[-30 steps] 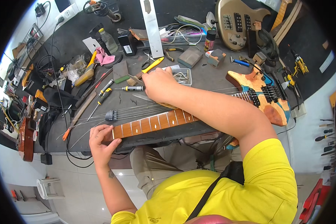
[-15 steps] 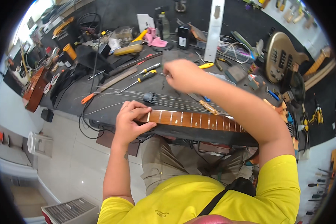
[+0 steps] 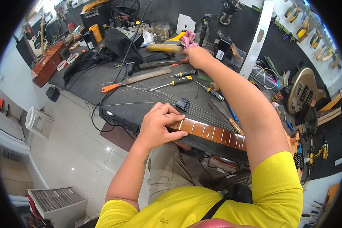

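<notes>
My left hand (image 3: 157,123) grips the nut end of a wooden guitar neck (image 3: 212,133) along the bench's front edge, thumb and fingers around it. Loose strings trail over the bench, with a small black slotted block (image 3: 183,104) among them. My right hand (image 3: 197,57) is stretched to the back of the bench beside a crumpled pink cloth (image 3: 190,38), fingers bent and mostly hidden. Below it lie yellow-black screwdrivers (image 3: 182,80), a flat wooden-handled tool (image 3: 226,116) and an orange-handled file (image 3: 110,87). The guitar body (image 3: 296,140) is partly hidden behind my right arm.
A gold guitar body (image 3: 302,91) stands at right, behind a tall metal bar (image 3: 256,41). Black cables, a black bag (image 3: 117,45) and a wooden box (image 3: 47,64) crowd the left side. A white stool (image 3: 38,125) stands on the floor at left.
My right hand has moved from over the bench's middle toward the back, beside the pink cloth. The view has turned left; my left hand stays on the neck.
</notes>
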Motion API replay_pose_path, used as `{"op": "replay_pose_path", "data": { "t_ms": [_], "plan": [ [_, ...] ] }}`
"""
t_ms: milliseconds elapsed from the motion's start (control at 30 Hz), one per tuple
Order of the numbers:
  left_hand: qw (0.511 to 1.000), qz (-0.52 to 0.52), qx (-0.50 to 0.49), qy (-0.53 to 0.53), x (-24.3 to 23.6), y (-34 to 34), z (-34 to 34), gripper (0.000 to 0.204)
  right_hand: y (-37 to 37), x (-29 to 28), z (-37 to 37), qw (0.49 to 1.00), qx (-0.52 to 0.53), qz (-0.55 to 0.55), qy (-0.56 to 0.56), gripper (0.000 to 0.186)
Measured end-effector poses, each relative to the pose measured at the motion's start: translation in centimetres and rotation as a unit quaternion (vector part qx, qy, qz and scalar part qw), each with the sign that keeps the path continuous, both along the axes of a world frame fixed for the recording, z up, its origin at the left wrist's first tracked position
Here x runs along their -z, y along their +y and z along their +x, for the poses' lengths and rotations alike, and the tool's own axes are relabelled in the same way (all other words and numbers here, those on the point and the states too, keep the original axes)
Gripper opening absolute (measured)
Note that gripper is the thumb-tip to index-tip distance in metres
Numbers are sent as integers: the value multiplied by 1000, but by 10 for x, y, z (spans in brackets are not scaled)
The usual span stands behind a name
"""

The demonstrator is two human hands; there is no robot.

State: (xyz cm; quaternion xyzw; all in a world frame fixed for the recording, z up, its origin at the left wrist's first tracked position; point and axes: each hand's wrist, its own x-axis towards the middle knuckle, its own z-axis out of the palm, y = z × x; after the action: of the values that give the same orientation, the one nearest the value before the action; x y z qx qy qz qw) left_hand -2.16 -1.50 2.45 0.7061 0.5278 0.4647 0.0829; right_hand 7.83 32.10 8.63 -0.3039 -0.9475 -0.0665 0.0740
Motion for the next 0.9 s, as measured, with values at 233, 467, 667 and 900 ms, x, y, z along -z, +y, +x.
{"op": "replay_pose_path", "data": {
  "t_ms": [233, 467, 667, 900],
  "plan": [
    [1000, 7, -14, 13, 1, 3, 0, 51, 11, 13, -3, 999, -5, 38, 10, 38],
    [1000, 11, -14, 12, 3, 2, -1, 52, 29, 8, -7, 993, -24, -106, -33, 35],
    [1000, 5, -15, 1, 1, 0, -1, 51, 13, -15, 13, 997, -29, -61, -35, 24],
    [1000, 0, -4, -4, -1, 0, 1, 50, -10, -56, 115, 964, 104, -227, 94, 21]
  ]
}}
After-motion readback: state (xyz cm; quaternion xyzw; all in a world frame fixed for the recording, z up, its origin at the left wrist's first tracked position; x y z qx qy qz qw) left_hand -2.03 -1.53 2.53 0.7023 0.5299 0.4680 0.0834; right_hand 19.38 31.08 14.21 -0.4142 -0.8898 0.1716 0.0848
